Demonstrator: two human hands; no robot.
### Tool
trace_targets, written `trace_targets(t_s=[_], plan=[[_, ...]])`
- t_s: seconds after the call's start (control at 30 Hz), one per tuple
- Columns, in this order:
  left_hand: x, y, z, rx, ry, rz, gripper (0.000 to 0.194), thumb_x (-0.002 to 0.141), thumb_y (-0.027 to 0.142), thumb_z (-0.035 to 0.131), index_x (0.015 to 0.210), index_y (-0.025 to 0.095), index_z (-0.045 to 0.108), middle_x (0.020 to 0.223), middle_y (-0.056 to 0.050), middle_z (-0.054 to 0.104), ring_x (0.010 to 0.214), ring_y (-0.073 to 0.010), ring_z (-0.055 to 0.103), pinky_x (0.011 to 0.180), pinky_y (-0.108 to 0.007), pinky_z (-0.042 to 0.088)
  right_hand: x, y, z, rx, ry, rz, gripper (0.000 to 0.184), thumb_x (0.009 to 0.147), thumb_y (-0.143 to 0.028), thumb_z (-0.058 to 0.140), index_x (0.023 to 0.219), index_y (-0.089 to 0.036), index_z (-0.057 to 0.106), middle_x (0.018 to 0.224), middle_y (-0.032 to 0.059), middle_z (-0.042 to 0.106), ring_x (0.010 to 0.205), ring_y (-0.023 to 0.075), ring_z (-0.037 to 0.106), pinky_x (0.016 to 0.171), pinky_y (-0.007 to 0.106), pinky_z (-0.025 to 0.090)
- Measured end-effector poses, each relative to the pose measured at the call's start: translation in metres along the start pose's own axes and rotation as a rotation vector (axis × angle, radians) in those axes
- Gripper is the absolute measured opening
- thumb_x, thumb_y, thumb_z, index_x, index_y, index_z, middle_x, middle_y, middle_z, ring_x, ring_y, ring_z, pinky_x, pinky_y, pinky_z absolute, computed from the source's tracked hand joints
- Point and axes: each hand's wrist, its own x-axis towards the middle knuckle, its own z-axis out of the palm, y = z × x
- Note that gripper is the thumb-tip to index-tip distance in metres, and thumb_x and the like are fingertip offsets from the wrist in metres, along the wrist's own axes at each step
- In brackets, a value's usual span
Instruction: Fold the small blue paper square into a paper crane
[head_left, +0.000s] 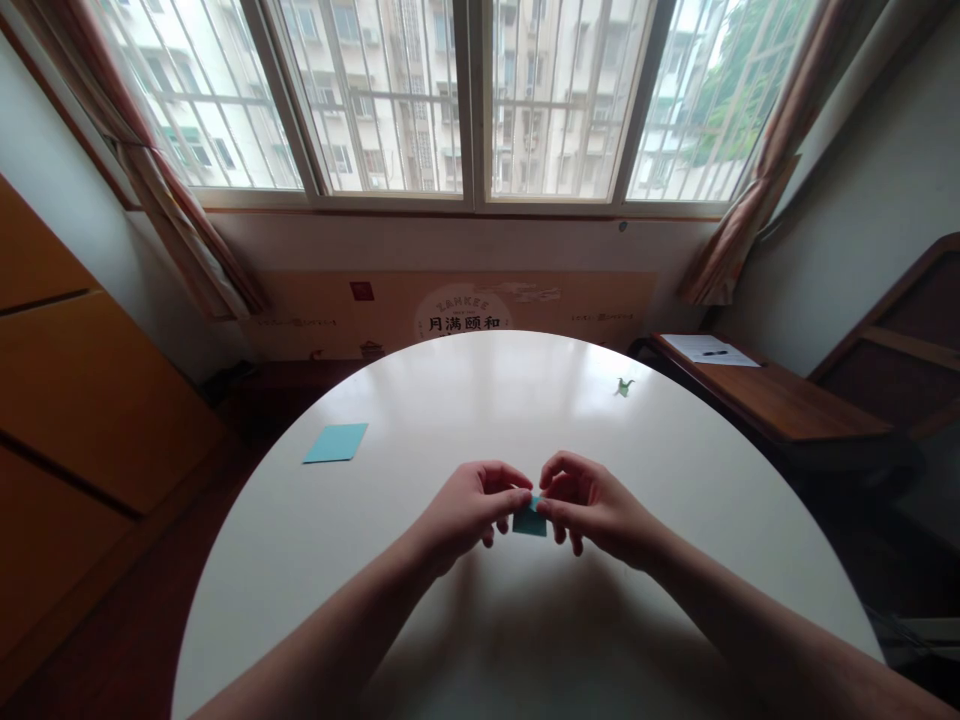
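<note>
Window: the widest thing, across the top of the frame; flat glass panes in straight frames, with thin bars beyond.
Desk (675,480): fills the lower middle; white, smooth and glossy, its far edge a broad curve, with pale window light shining on it.
Cabinet (90,400): left edge; orange-brown panels, flat-faced, with dark straight gaps.
Left hand (480,500): just below centre; thumb and index finger pinched on the upper left of the held piece, the other fingers curled beneath.
Right hand (596,510): right of centre; thumb on the upper right of the same piece, index finger bent just above it, the grip seemingly a light pinch.
Sheet (336,443): left on the desk; light blue, thin, matt, four-sided, lying flat with crisp edges and no crease that shows; it looks wholly unworked.
Held piece (530,523): low centre, between both hands; teal, small, flat and roughly square, probably paper already folded down. Its plain outline suggests an early stage, with most shaping left; finer creases are too small to tell.
Green figure (624,386): upper right of the desk; pointed, angular, many-cornered, apparently complete, standing apart from the hands.
</note>
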Motion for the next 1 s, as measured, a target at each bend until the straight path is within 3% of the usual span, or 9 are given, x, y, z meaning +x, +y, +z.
trace_targets(t_s=[0.37, 0.53, 0.7, 0.8, 1.0], plan=[[0.003, -0.008, -0.002, 0.004, 0.027, 0.061, 0.029, 0.077, 0.037, 0.075, 0.092, 0.013, 0.069, 0.072, -0.004, 0.065, 0.057, -0.0118, 0.055, 0.046, -0.021, 0.044, 0.001, 0.008, -0.006, -0.128, -0.07, -0.037, 0.032, 0.086, -0.039, 0.075, 0.106, -0.017, 0.065, 0.081, 0.0035, 0.071, 0.06, 0.0111, 0.064, 0.046, 0.017, 0.049], [0.013, -0.015, -0.018, 0.148, 0.219, 0.172, 0.028, 0.078, 0.036, 0.07, 0.095, 0.014, 0.069, 0.089, -0.009, 0.07, 0.07, -0.0178, 0.062, 0.048, -0.024, 0.048, 0.006, 0.015, -0.013, -0.289, -0.025, -0.064, 0.032, 0.087, -0.037, 0.071, 0.112, -0.017, 0.071, 0.081, 0.0047, 0.071, 0.061, 0.0118, 0.063, 0.049, 0.019, 0.049], [0.014, -0.016, -0.036, 0.38, 0.401, 0.373, 0.014, 0.081, 0.029, 0.066, 0.087, 0.018, 0.072, 0.087, -0.008, 0.071, 0.077, -0.0207, 0.062, 0.062, -0.028, 0.051, 0.012, 0.019, -0.013, -0.364, -0.018, -0.099, 0.023, 0.082, -0.032, 0.074, 0.098, -0.015, 0.076, 0.082, 0.0052, 0.073, 0.07, 0.0143, 0.065, 0.064, 0.024, 0.052], [0.008, -0.011, -0.036, 0.517, 0.34, 0.498, 0.011, 0.081, 0.02, 0.065, 0.085, 0.021, 0.074, 0.087, -0.006, 0.073, 0.079, -0.0205, 0.063, 0.073, -0.029, 0.05, 0.017, 0.019, -0.011, -0.406, -0.025, -0.104, 0.021, 0.082, -0.035, 0.073, 0.09, -0.015, 0.075, 0.084, 0.0052, 0.073, 0.067, 0.0139, 0.065, 0.063, 0.024, 0.051], [-0.002, 0.001, -0.027, 0.769, -0.036, 0.636, 0.031, 0.071, 0.001, 0.057, 0.076, 0.023, 0.078, 0.08, -0.004, 0.075, 0.075, -0.0199, 0.066, 0.077, -0.031, 0.05, 0.015, 0.008, -0.018, -0.478, -0.137, -0.086, 0.027, 0.083, -0.036, 0.072, 0.093, -0.012, 0.076, 0.08, 0.0063, 0.074, 0.062, 0.0138, 0.065, 0.059, 0.024, 0.052]])
